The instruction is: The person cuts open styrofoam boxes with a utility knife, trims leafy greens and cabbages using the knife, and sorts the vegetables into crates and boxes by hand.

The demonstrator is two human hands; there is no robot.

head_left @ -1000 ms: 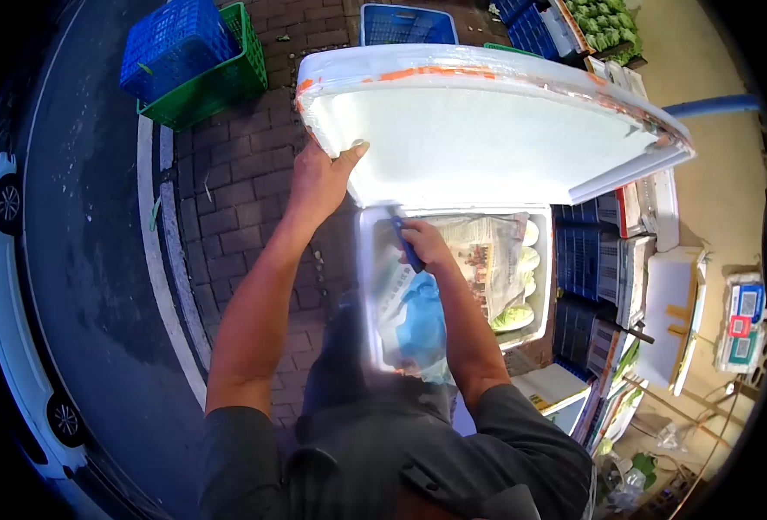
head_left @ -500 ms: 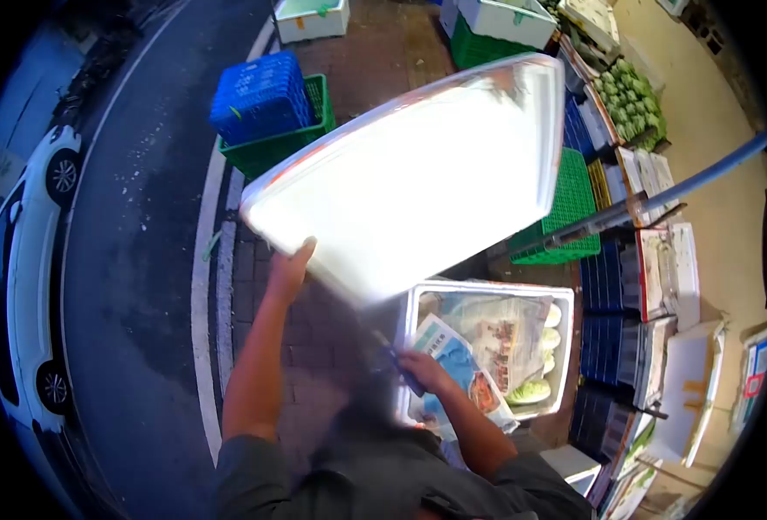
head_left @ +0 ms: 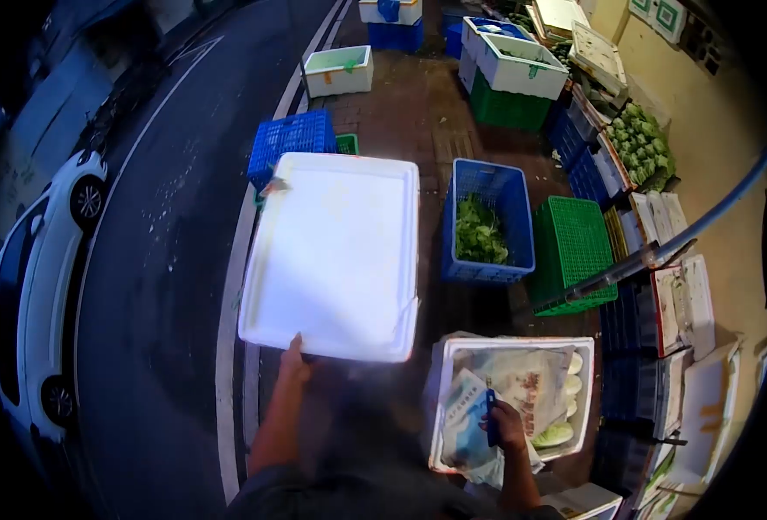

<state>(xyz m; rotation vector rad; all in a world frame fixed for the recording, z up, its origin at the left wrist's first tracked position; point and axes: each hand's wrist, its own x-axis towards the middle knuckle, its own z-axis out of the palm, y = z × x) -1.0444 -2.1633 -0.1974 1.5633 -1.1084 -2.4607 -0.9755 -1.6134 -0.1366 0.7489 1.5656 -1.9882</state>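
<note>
My left hand (head_left: pixel 293 367) grips a white foam lid (head_left: pixel 331 260) by its near edge, with the thumb on the upper face. The lid is held out in front of me on the left. In my right hand (head_left: pixel 510 426) is a blue-handled utility knife (head_left: pixel 492 418), its tip pointing away from me. Below that hand stands a white foam box (head_left: pixel 586 416) without its cover. Printed paper sheets (head_left: pixel 509 373) lie over its contents, and pale napa cabbages (head_left: pixel 558 434) show along the right side.
Ahead are a blue crate (head_left: pixel 487 273) with leafy greens (head_left: pixel 479 232) and a green crate (head_left: pixel 574 247). A slanting pole (head_left: pixel 635 260) crosses on the right before stacked produce boxes. Left are the kerb (head_left: pixel 232 373), the road and a parked white car (head_left: pixel 41 260).
The foam lid has swung left and down from above the box, uncovering the blue crate of greens. My right hand has moved with the knife over the papers in the box.
</note>
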